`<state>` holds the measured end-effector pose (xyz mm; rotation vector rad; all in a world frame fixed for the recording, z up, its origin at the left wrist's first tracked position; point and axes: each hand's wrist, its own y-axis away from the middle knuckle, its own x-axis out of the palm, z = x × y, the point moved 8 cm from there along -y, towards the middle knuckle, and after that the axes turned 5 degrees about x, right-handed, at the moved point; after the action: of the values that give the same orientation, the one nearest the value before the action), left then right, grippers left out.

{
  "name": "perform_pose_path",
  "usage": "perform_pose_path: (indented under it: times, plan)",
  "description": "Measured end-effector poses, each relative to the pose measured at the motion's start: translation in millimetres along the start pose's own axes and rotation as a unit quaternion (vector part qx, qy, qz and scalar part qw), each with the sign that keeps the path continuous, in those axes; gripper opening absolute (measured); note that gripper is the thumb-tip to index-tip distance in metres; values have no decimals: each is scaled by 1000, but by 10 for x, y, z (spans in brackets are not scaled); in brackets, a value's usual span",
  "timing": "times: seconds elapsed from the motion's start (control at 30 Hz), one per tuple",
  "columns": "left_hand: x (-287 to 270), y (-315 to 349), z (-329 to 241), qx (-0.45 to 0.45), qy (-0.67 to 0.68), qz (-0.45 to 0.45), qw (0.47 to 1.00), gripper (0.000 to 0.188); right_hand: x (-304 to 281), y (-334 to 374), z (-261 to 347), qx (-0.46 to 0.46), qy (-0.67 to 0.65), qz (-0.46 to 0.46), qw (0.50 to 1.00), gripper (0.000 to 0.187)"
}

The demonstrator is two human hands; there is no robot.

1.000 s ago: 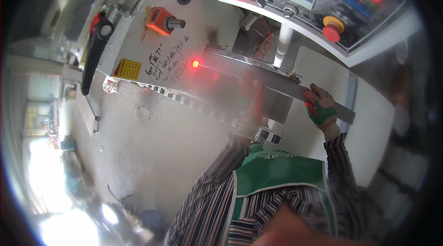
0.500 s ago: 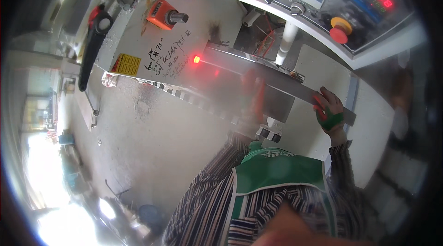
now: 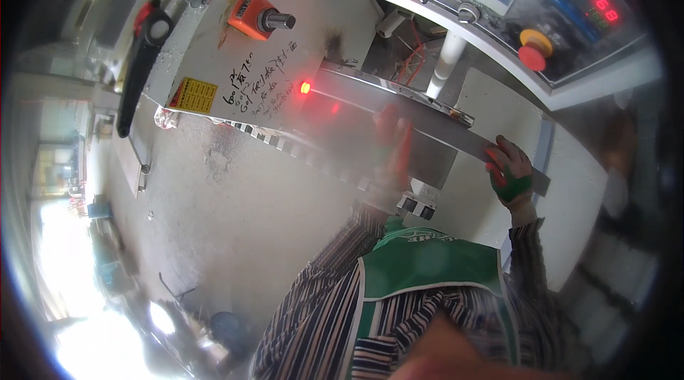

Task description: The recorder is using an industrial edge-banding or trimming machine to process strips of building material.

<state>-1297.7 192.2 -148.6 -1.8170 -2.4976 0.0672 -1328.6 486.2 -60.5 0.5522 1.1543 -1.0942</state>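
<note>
A long, flat grey metal strip (image 3: 463, 141) lies slantwise across the machine's work area, below a metal bar (image 3: 399, 85). My right hand (image 3: 511, 172), in a green and red glove, is closed round the strip near its right end, fingers over the far edge. My left hand (image 3: 393, 152) is at the strip's middle, in a hazy, blurred patch of the picture. Its fingers point away from me and reach the strip, but their grip is too smeared to make out. A red light (image 3: 305, 87) glows by the strip's left end.
Above right hangs a control panel (image 3: 491, 23) with knobs and a red stop button (image 3: 531, 59). An orange foot-shaped device (image 3: 251, 16) and a yellow label (image 3: 194, 95) are on the white machine cover (image 3: 214, 45). A black lever (image 3: 139, 70) stands at the left.
The view has shifted slightly, so the control panel sits a little farther right and lower in the picture. Both hands and the metal strip keep nearly the same places.
</note>
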Motion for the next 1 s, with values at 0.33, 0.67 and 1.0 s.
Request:
perform_pose_path:
  times: [0.33, 0.67, 1.0]
  plan:
    - [243, 120, -122, -143, 297, -60, 942, 73, -56, 143, -207, 2, -16, 6, 1000, 34]
    - [467, 215, -466, -68, 98, -32, 992, 59, -255, 292, -392, 11, 12, -6, 1000, 36]
    - [-214, -181, -775, -94, 234, -124, 960, 46, 77, -153, 355, -17, 65, -68, 995, 21]
